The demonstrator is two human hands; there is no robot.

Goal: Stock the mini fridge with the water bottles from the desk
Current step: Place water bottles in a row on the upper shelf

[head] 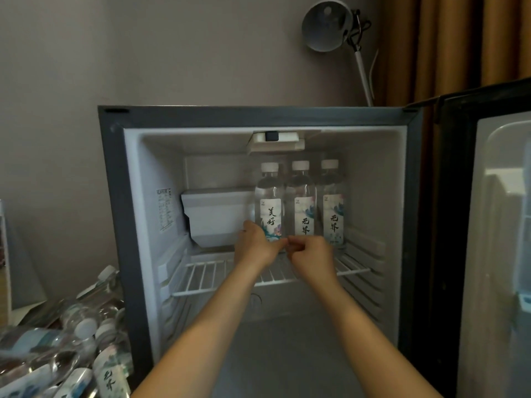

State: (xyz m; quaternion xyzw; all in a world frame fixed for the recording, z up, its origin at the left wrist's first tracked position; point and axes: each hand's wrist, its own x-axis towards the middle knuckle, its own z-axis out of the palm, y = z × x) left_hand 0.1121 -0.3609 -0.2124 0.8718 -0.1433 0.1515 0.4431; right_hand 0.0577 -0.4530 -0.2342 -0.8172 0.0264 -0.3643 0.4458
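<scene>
Three water bottles stand up straight in a row at the back of the wire shelf (218, 275) inside the mini fridge (113, 196). They are the left bottle (270, 193), the middle bottle (301, 196) and the right bottle (332, 202), close side by side. The left hand (254, 245) is wrapped round the bottom of the left bottle. The right hand (311, 254) is just in front of the bottom of the middle bottle with its fingers curled in. I cannot tell if it holds anything. The two hands almost touch. The fridge door (494, 225) stands open on the right. A white box (215, 218) sits just left of the bottles. A heap of bottles (86, 354) lies outside, left of the fridge.
</scene>
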